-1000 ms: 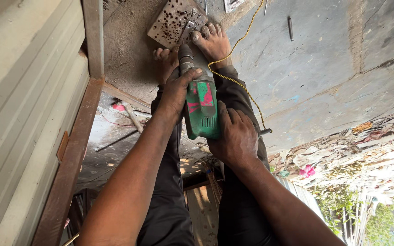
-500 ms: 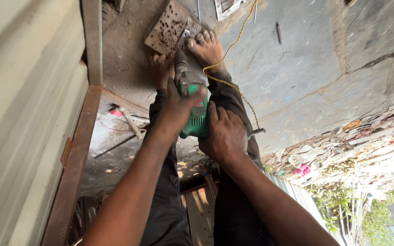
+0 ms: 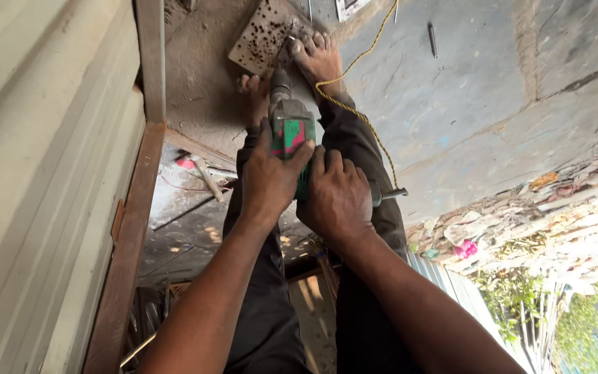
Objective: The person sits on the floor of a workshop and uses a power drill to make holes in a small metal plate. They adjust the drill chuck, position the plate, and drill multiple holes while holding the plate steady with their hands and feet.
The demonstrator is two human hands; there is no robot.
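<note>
Gripping a green power drill (image 3: 291, 138) with both hands, the person points it away from the body toward the upper middle of the frame.

Head view, only one camera:
- Left hand (image 3: 268, 176) wraps over the rear of the drill body, thumb across the red-and-green housing; clenched on it.
- Right hand (image 3: 337, 197) closes on the side of the tool, just beside the left hand, apparently at a side handle whose dark stub (image 3: 389, 194) sticks out to the right. Fingers curled tight.
- Drill nose meets a perforated metal plate (image 3: 261, 34) lying on the concrete floor (image 3: 479, 118) at the top of the frame. Exact contact of the bit is too small to tell.
- Right foot (image 3: 318, 59) presses on or against the plate edge; left foot (image 3: 252, 93) is just beside the plate, lower in the frame.
- Yellow cord (image 3: 354, 114) runs from the top edge down past the right foot along the right leg.
- Corrugated sheet wall (image 3: 43, 173) fills the left side, with a rusty steel frame (image 3: 140, 208) along it. A hammer (image 3: 205, 176) lies on the ground left of the legs.

Handling judgement: the drill looks rigid and fairly heavy, hard plastic shell, likely to twist when the bit bites. Two-point hold, rear body plus side handle, looks right. The plate is thin, stiff and free to spin, so foot pressure seems to be its only restraint.
</note>
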